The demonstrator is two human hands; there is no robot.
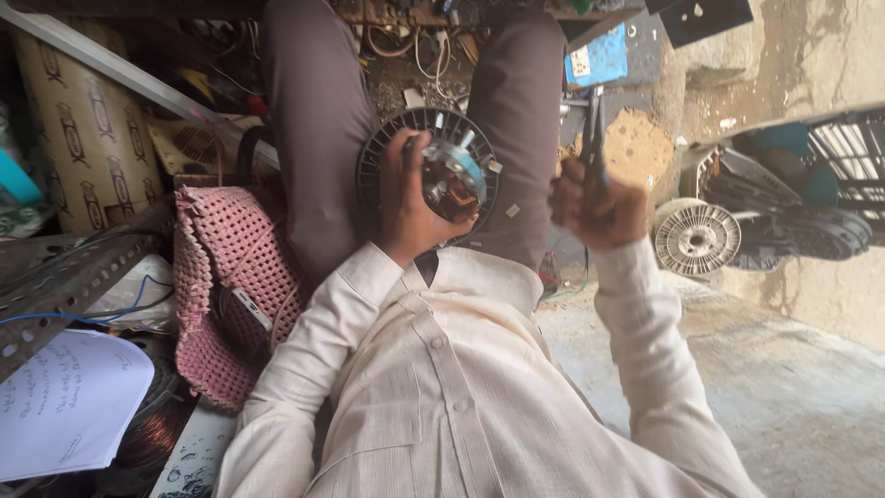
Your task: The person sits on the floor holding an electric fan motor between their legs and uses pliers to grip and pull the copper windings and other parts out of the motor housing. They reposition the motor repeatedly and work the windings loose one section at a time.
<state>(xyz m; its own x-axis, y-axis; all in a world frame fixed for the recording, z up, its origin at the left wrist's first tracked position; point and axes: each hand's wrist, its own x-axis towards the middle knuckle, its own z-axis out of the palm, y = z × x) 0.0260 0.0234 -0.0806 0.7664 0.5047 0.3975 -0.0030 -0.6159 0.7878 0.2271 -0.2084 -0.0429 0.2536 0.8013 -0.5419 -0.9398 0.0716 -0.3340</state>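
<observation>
Head view | left hand [406,207] grips motor [449,175] on lap, between knees | right hand [595,210] closed round pliers [594,138], raised beside | step: working motor windings | next likely needs pliers tips brought to motor.

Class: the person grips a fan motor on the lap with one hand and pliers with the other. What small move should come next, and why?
Probably bring the pliers across to the motor. The left hand already steadies it, while the right hand holds the pliers raised, apart from it.
</observation>
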